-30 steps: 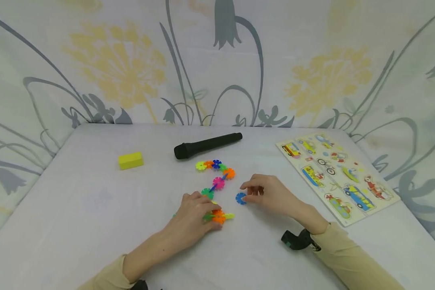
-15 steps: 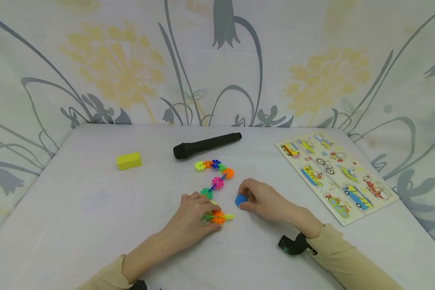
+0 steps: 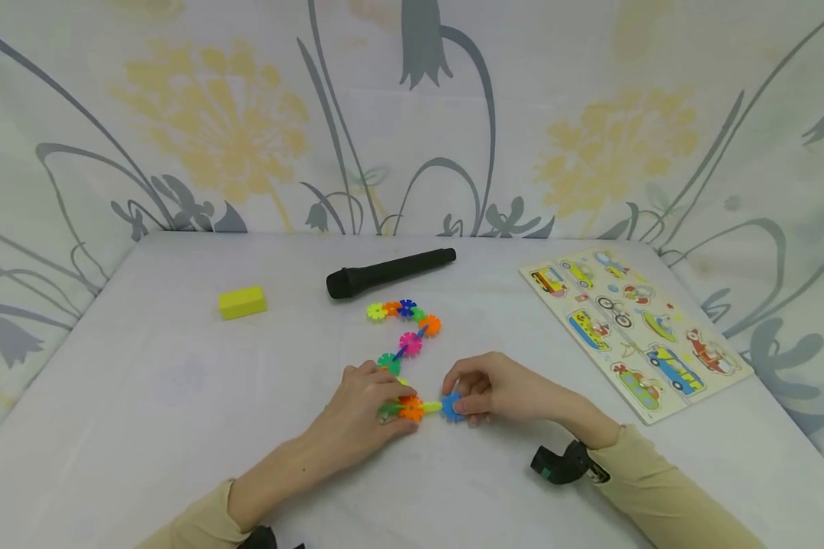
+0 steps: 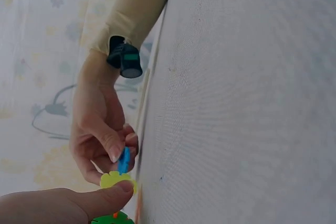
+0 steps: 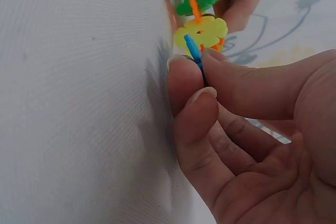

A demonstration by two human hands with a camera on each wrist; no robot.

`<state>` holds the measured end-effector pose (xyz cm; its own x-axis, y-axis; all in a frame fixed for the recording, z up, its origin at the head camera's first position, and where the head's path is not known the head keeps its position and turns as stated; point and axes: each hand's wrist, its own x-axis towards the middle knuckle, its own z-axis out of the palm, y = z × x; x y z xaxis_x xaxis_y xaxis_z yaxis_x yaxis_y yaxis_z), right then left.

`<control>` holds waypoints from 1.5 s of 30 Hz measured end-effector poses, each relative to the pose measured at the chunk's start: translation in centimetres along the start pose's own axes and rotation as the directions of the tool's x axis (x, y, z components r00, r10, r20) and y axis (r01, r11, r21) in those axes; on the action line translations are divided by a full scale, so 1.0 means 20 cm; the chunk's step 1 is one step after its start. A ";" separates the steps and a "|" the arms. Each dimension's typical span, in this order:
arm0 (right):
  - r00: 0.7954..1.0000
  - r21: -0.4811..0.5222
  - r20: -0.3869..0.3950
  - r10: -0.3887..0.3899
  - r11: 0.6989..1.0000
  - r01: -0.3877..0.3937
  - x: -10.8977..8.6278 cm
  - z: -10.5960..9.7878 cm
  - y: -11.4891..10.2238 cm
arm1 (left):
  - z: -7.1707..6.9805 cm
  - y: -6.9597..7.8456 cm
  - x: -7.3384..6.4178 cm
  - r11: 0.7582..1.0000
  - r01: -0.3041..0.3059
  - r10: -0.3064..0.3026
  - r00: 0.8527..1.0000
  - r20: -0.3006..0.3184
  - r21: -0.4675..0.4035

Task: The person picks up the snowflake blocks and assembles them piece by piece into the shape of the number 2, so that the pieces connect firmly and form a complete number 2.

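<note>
A winding chain of notched plastic flower discs lies on the table, with a pink disc (image 3: pixel 410 344) midway along it. My left hand (image 3: pixel 357 408) grips the chain's near end around an orange disc (image 3: pixel 411 408); the hand covers part of the chain. Past the orange disc, a yellow disc (image 5: pixel 210 31) stands on edge. A blue flower disc (image 3: pixel 451 407) is pinched between the thumb and fingers of my right hand (image 3: pixel 504 390). In the right wrist view the blue disc's edge meets the yellow disc; whether their slots are joined I cannot tell.
Behind the chain lies a black microphone (image 3: pixel 391 273). A yellow block (image 3: pixel 243 303) is at the left. On the right rests a vehicle puzzle board (image 3: pixel 635 332). A flower-printed cloth (image 3: pixel 357 114) hangs behind the white table.
My right hand has brought the blue disc down and slightly left, from apart to against the yellow disc at the chain's end. My left hand has kept its place on the chain.
</note>
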<state>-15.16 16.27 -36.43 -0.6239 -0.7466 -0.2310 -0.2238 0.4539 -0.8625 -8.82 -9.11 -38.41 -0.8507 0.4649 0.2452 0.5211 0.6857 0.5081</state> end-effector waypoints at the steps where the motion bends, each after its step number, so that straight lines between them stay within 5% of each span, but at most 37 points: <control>1: 1.000 0.003 0.003 -0.001 1.000 0.001 0.00 0.00 0.00 | 0.00 0.00 0.00 1.000 -0.001 0.001 1.000 0.000 0.001; 26: 0.999 0.057 -0.013 0.041 0.998 -0.041 0.02 0.03 0.02 | 0.00 0.01 0.01 0.997 0.048 -0.048 0.999 0.003 -0.055; 45: 0.999 0.056 -0.023 0.036 0.998 -0.034 0.01 0.03 0.01 | 0.00 -0.01 0.00 0.999 0.008 -0.008 1.000 -0.009 -0.038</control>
<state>-14.92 15.92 -36.90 -0.6483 -0.7187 -0.2513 -0.1600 0.4513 -0.8779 -8.94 -9.20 -38.42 -0.8556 0.4541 0.2486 0.5115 0.6673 0.5414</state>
